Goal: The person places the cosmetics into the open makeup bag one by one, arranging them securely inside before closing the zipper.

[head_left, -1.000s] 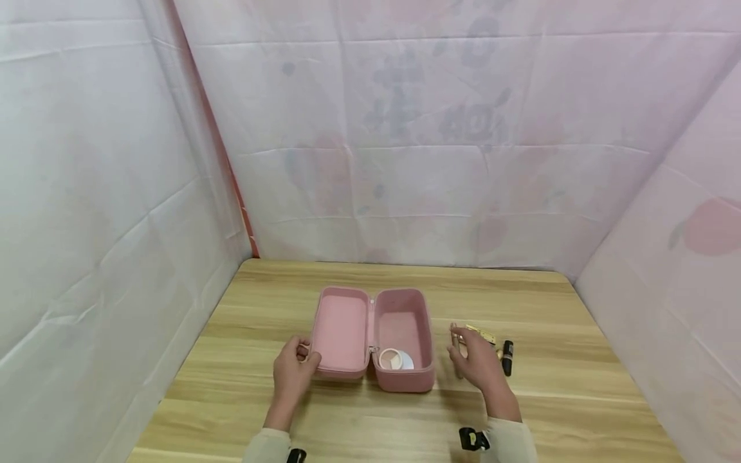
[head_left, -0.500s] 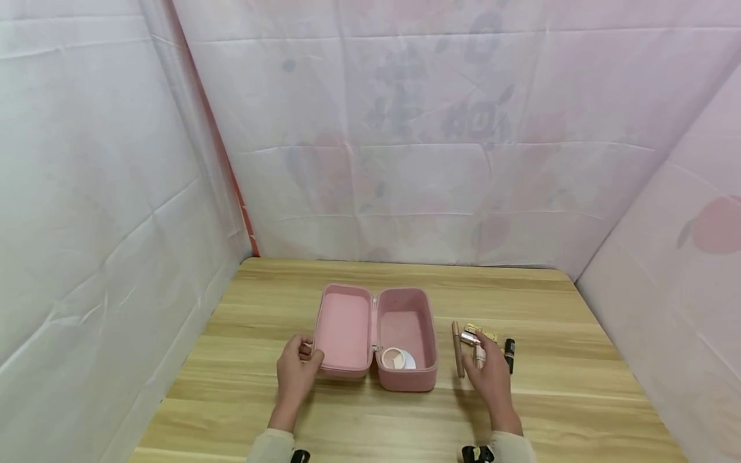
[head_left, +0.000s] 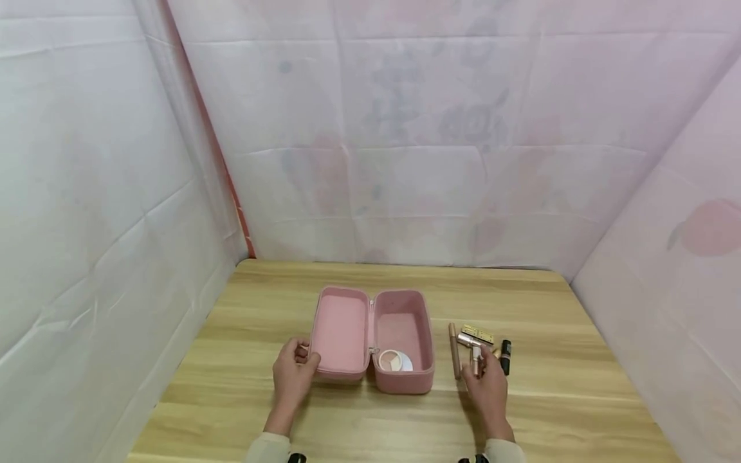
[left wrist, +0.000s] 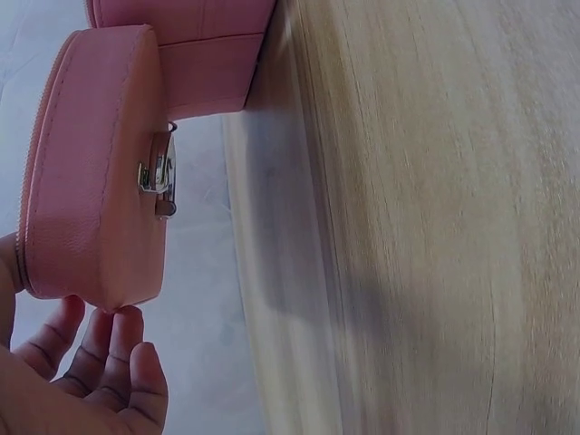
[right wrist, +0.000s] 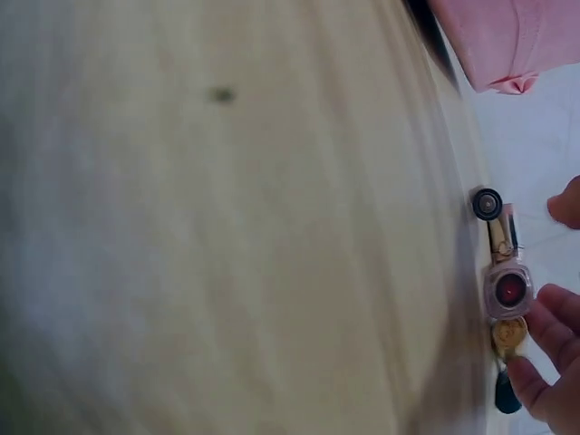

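A pink cosmetic case (head_left: 403,384) stands unfolded, its lid (head_left: 343,334) to the left. My left hand (head_left: 294,376) grips the lid's near left corner, thumb over the rim and fingers beneath; the left wrist view shows the lid (left wrist: 100,172) raised above the tabletop. Inside the case lie a round compact (head_left: 390,360) and a white piece (head_left: 407,363). My right hand (head_left: 488,389) is over the near side of a makeup cluster, thumb and fingers apart. In the right wrist view its fingertips (right wrist: 535,313) are right at a square-ended tube (right wrist: 509,290) and a gold round end (right wrist: 508,336).
Beside the right hand lie a slim brown pencil-like stick (head_left: 455,352), a silver tube (head_left: 467,339), a gold flat box (head_left: 478,333) and a black tube (head_left: 506,357). The wooden table (head_left: 550,411) is bounded by white printed cloth walls (head_left: 405,193).
My right hand has moved from the brown stick rightward and nearer to me, over the other makeup tubes, uncovering the stick and the silver tube. The left hand keeps its grip on the lid.
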{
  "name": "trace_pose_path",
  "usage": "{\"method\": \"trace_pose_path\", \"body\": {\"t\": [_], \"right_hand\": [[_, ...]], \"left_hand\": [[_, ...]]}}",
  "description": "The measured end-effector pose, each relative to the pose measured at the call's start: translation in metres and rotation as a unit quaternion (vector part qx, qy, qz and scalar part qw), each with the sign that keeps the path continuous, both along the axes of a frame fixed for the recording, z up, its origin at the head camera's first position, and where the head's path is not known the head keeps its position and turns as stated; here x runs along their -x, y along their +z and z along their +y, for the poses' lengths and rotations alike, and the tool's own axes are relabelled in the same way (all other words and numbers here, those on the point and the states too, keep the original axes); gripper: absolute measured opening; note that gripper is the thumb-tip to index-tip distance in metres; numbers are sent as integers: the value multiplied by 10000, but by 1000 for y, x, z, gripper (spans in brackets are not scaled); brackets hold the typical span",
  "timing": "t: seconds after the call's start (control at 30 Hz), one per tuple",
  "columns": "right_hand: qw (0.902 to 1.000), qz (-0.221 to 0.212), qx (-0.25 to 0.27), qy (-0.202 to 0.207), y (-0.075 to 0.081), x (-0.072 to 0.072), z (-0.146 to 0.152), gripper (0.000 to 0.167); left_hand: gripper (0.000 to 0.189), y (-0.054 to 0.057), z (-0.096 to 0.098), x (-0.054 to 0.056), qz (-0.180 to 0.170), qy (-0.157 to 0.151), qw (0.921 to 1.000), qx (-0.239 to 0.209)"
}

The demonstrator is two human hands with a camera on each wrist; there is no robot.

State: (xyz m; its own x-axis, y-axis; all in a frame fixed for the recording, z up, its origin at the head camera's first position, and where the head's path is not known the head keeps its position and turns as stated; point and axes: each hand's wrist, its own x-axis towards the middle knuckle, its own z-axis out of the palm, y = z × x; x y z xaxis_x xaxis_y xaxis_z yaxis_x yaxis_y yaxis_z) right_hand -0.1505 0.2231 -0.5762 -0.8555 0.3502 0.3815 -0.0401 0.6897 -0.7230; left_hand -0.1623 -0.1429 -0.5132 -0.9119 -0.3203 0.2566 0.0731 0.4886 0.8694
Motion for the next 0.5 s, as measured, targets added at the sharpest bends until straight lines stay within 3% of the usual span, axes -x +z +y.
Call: {"method": "trace_pose_path", "body": {"t": [0.17, 0.33, 0.5], "right_hand": [[9996, -97, -241, -82, -2, 4, 4, 52], [9966, -755, -331, -88, 4, 2, 5, 54], [9871, -1506, -524, -104, 18, -3, 3, 56]], "left_hand": [[23, -2, 0, 0, -48, -31, 10000, 43], [22, -1, 0, 0, -55, 48, 10000, -24], [22, 4, 0, -1, -36, 15, 9995, -322]]}}
